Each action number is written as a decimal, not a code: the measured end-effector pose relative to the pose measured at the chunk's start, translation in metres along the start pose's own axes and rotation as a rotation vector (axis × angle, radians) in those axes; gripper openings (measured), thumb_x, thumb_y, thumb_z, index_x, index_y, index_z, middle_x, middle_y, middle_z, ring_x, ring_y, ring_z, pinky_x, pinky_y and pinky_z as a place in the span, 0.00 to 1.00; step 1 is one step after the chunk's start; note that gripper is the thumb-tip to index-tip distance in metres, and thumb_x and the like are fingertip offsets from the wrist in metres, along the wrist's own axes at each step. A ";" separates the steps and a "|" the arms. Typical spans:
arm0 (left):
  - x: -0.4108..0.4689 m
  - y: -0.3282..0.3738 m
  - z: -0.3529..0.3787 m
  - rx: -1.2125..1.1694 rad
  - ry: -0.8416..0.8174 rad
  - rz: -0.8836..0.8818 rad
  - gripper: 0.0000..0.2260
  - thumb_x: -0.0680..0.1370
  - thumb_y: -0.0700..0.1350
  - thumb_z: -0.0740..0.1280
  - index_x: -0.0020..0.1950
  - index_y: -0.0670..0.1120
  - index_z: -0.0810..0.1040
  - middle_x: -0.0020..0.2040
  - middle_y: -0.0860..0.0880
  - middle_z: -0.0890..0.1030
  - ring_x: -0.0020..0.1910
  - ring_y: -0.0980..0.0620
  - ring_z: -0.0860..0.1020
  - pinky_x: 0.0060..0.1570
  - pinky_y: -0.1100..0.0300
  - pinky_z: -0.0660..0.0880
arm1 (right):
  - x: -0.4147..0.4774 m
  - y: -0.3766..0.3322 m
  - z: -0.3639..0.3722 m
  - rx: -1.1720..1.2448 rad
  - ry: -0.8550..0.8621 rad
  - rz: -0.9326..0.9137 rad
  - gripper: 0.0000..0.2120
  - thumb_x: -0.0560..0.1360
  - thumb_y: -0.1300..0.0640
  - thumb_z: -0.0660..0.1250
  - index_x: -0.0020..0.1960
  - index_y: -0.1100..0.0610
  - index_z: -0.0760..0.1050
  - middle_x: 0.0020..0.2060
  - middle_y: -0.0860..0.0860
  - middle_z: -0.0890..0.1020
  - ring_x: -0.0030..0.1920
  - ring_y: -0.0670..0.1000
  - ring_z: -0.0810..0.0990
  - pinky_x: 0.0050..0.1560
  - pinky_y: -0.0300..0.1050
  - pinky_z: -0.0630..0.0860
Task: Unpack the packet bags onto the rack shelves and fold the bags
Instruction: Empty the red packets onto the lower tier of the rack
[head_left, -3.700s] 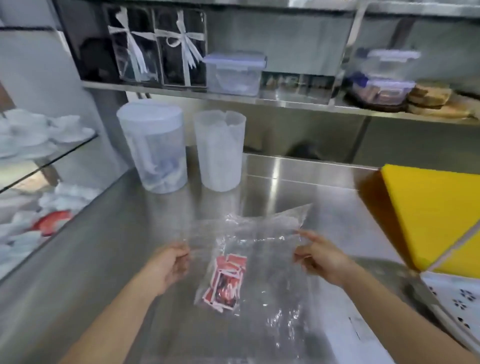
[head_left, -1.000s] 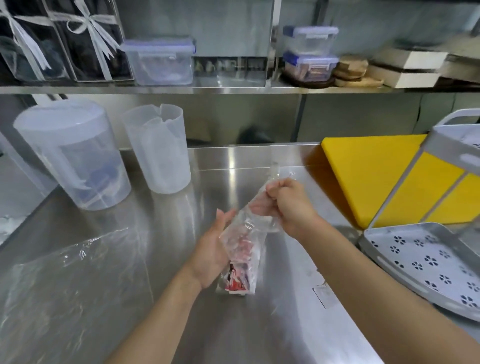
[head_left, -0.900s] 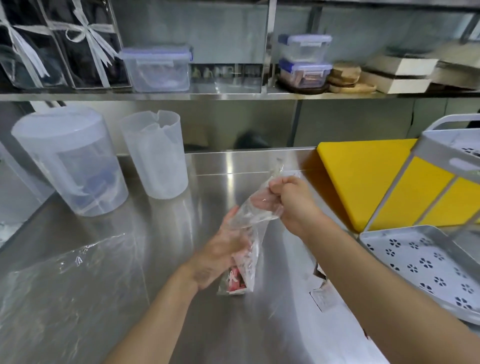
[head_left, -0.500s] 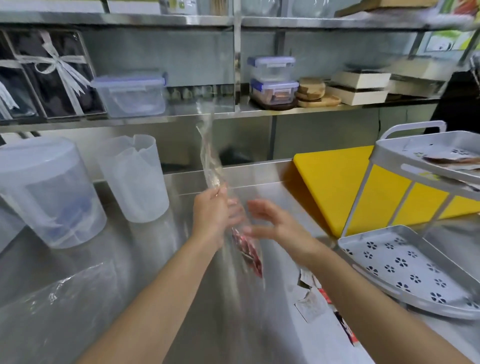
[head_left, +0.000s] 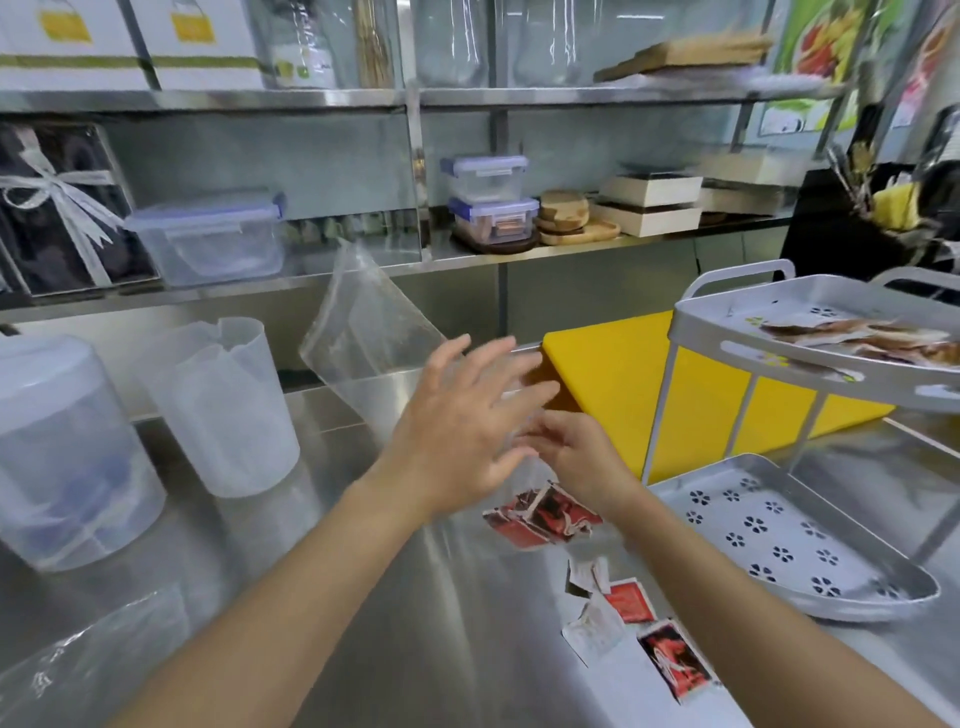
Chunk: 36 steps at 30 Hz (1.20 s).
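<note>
A clear plastic bag (head_left: 363, 322) is tipped up above the steel counter (head_left: 415, 623), its far corner pointing up and left. My right hand (head_left: 576, 460) pinches its lower end. My left hand (head_left: 462, 431) is spread in front of the bag, holding nothing. A clump of red packets (head_left: 545, 514) hangs at the bag's lower end, just under my right hand. Loose red and white packets (head_left: 628, 605) lie on the counter below. The grey two-tier rack (head_left: 685, 322) stands at the right, with packets on its top shelf (head_left: 862, 332). Its perforated lower shelf (head_left: 779, 535) is bare.
A second clear bag (head_left: 78, 670) lies flat at the counter's near left. Two translucent jugs (head_left: 223, 405) stand at the back left. A yellow board (head_left: 613, 374) leans behind the rack. Wall shelves above hold lidded boxes (head_left: 208, 239) and wooden plates.
The bag was gathered and swung up, and it is now tipped over. Red packets have slid to its lower end. My left hand has let go and spread open.
</note>
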<state>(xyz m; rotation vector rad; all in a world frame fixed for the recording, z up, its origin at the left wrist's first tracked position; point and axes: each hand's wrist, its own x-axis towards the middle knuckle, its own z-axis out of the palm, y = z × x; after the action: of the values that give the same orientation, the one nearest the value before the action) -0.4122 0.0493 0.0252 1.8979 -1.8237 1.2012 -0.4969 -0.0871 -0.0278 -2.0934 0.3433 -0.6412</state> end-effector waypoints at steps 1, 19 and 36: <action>0.002 0.005 0.004 0.017 -0.120 0.036 0.23 0.66 0.53 0.73 0.59 0.50 0.76 0.59 0.48 0.80 0.63 0.46 0.74 0.66 0.47 0.56 | 0.000 -0.001 -0.003 0.011 -0.020 -0.033 0.05 0.73 0.64 0.66 0.39 0.60 0.78 0.37 0.55 0.82 0.39 0.48 0.78 0.44 0.50 0.74; 0.029 -0.019 0.001 -0.192 -0.259 -0.273 0.08 0.77 0.49 0.63 0.47 0.49 0.80 0.47 0.51 0.84 0.47 0.47 0.79 0.50 0.57 0.65 | -0.036 0.026 -0.054 0.124 0.112 0.147 0.05 0.69 0.62 0.72 0.36 0.55 0.80 0.31 0.49 0.81 0.32 0.40 0.77 0.36 0.31 0.71; 0.022 -0.017 0.001 -0.400 -0.203 -0.522 0.04 0.76 0.46 0.65 0.45 0.48 0.77 0.41 0.50 0.83 0.42 0.45 0.79 0.41 0.58 0.64 | -0.037 0.014 -0.058 0.242 0.449 0.007 0.10 0.72 0.64 0.67 0.35 0.52 0.77 0.32 0.52 0.81 0.38 0.57 0.79 0.43 0.53 0.75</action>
<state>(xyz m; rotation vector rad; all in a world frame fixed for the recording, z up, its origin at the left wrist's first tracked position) -0.3992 0.0366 0.0459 2.1095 -1.3766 0.4504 -0.5604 -0.1168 -0.0239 -1.7063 0.4963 -1.0948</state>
